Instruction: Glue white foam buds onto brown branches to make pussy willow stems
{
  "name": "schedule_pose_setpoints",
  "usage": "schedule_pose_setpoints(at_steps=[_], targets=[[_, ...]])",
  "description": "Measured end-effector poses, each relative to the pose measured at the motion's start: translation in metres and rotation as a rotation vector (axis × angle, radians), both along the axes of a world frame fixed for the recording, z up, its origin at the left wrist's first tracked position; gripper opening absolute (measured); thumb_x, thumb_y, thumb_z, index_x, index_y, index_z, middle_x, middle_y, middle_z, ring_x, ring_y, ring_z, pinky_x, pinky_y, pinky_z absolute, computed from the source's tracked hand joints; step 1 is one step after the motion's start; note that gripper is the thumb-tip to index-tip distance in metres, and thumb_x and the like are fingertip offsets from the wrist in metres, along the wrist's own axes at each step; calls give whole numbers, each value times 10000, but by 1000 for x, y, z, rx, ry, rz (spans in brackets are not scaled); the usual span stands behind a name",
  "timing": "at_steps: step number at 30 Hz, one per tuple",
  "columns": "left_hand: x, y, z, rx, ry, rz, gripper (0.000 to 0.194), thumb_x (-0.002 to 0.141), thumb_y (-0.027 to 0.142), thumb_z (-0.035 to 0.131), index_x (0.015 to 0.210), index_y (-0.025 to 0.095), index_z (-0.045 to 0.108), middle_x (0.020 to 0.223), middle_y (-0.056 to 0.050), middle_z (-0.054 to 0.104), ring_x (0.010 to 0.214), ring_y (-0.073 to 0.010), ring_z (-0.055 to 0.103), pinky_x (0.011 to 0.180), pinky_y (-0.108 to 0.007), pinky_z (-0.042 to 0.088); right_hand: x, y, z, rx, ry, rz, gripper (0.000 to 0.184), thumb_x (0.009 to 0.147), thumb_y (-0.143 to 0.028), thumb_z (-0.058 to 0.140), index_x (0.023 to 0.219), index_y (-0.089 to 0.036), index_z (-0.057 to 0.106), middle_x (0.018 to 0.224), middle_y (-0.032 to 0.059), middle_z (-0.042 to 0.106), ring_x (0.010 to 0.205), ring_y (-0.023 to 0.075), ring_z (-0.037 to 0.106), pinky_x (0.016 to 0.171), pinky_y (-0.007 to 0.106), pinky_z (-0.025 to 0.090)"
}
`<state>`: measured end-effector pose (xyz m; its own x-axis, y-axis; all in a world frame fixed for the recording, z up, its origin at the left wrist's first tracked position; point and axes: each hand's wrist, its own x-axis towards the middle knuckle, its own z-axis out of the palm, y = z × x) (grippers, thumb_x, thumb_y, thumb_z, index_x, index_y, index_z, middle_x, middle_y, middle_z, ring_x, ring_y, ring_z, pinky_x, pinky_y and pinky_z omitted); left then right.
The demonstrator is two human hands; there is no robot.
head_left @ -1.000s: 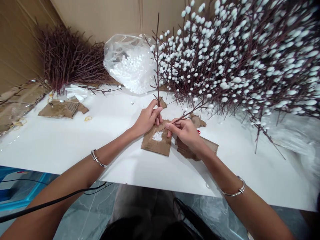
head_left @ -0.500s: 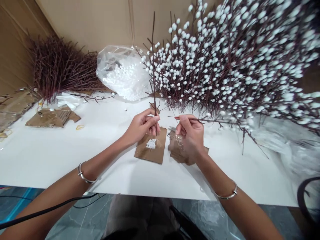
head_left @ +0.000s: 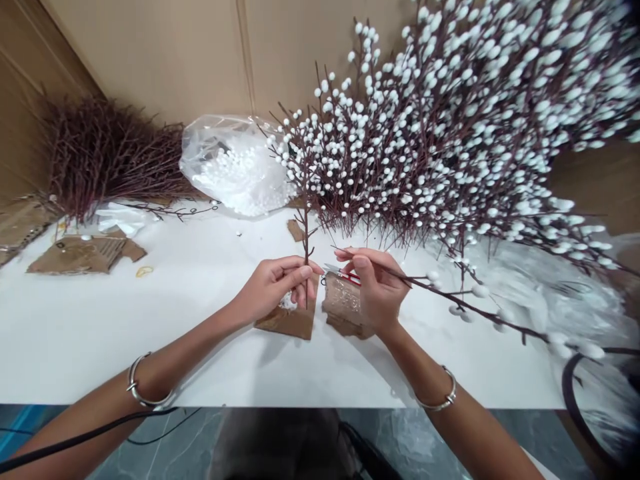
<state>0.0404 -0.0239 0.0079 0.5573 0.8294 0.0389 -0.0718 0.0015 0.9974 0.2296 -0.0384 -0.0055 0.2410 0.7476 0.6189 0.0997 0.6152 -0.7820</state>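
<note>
My left hand (head_left: 275,287) pinches a bare brown twig (head_left: 307,233) that stands upright, its lower end poking out below the fingers. In my right hand (head_left: 383,287) lies a brown branch with white buds (head_left: 440,293); its thin end points left and the budded length trails to the lower right. Beneath my left hand is a piece of cardboard (head_left: 287,327), with a white patch partly hidden by the fingers. Another cardboard piece (head_left: 345,303) with shiny clear spots sits beside my right hand. Small red-handled scissors (head_left: 349,275) lie there, partly covered.
A large heap of white-budded branches (head_left: 410,160) fills the back right. Bare twigs (head_left: 110,160) are bundled at the back left. Between them stands a clear bag (head_left: 240,173) of white buds. Cardboard scraps (head_left: 75,257) lie left, plastic wrap (head_left: 565,287) right.
The budded branch in my right hand has swung so its budded length points lower right, towards me. The view has shifted slightly. My left hand still grips the twig.
</note>
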Motion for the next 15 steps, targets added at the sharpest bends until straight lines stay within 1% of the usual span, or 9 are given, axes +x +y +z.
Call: schedule_pose_setpoints(at_steps=[4, 7, 9, 11, 15], targets=[[1, -2, 1, 13, -1, -61, 318, 1000, 349, 484, 1118, 105, 650, 711, -14, 664, 542, -79, 606, 546, -205, 442, 3, 2, -4, 73, -46, -50, 112, 920, -248, 620, 947, -268, 727, 894, -16, 773, 681, 133, 711, 582, 299, 591], [2, -4, 0, 14, -2, -100, 344, 1011, 353, 455, 1154, 95, 634, 705, -12, 650, 542, -76, 586, 546, -209, 418, 5, 3, -6, 102, -88, -70, 124, 912, -222, 632, 945, -277, 738, 923, -15, 775, 791, 162, 742, 648, 322, 620], [3, -4, -1, 8, -7, -126, 357, 1013, 363, 449, 1172, 93, 621, 703, -8, 642, 542, -77, 572, 545, -212, 415, 6, 3, -8, 106, -113, -72, 133, 908, -207, 637, 949, -275, 744, 939, -11, 778, 859, 181, 748, 705, 341, 632], [3, -4, -2, 1, -16, -150, 368, 1015, 371, 442, 1188, 93, 610, 703, -7, 638, 542, -77, 560, 543, -215, 414, 6, 2, -9, 97, -130, -62, 146, 913, -198, 630, 968, -272, 743, 958, -8, 779, 875, 181, 749, 738, 350, 635], [4, -5, -4, -19, -33, -176, 365, 1017, 374, 437, 1185, 98, 605, 700, -2, 631, 540, -73, 543, 537, -212, 402, 8, 2, -10, 88, -155, -63, 158, 923, -198, 615, 990, -272, 737, 969, -12, 776, 865, 169, 749, 743, 342, 638]])
